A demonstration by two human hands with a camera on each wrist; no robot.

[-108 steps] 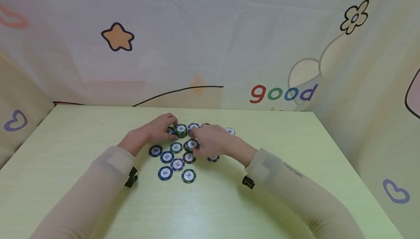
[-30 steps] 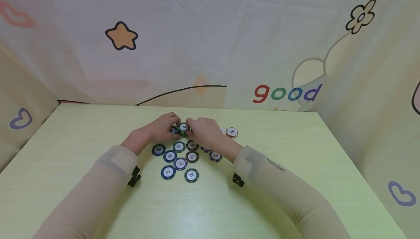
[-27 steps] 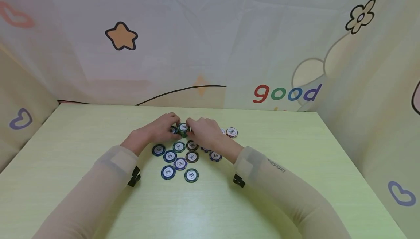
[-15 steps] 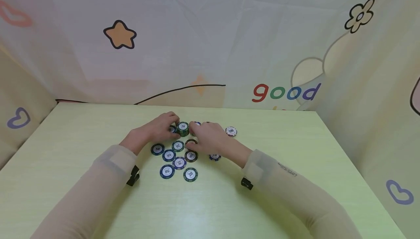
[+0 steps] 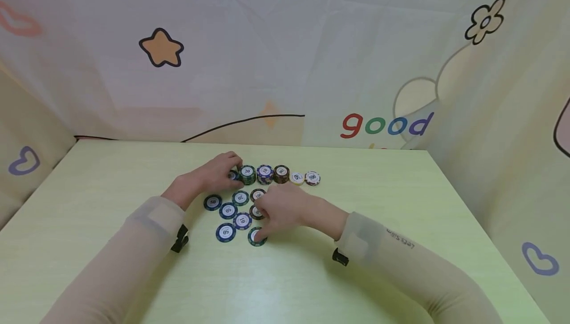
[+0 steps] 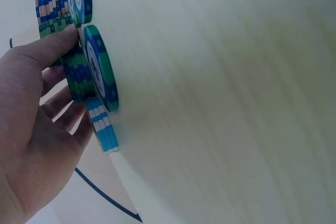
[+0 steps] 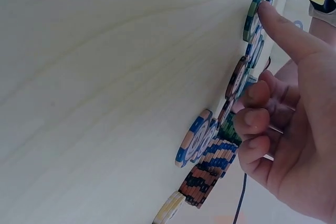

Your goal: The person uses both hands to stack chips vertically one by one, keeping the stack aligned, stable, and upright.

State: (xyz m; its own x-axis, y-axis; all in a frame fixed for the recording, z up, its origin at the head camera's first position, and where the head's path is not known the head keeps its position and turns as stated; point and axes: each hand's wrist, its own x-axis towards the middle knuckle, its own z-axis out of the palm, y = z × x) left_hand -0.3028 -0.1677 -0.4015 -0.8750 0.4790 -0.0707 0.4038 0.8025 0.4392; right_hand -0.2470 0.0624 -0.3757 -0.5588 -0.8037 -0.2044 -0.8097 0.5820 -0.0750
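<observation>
My left hand (image 5: 218, 173) curls around a stack of blue poker chips (image 6: 77, 77), thumb in front and fingers behind. Its thumb also lies close to the stack of green 20 chips (image 5: 247, 175). My right hand (image 5: 285, 208) reaches over the loose chips, thumb on the nearest green 20 chip (image 5: 253, 241), which lies flat on the table. The other fingers are bent over a brown chip (image 5: 255, 213), partly hidden. In the right wrist view the thumb is extended to the green chip (image 7: 252, 18), and nothing is pinched.
Beside the green stack stand a purple stack (image 5: 264, 174), a brown stack (image 5: 281, 174), yellow chips (image 5: 297, 178) and white chips (image 5: 312, 178). Several loose chips, including a blue one (image 5: 225, 233), lie in front on the pale table (image 5: 213, 284). A printed curtain hangs behind.
Earlier my right hand took a green chip to the green stack. It has since let go and moved back toward me, onto another green chip. My left hand stays by the stacks.
</observation>
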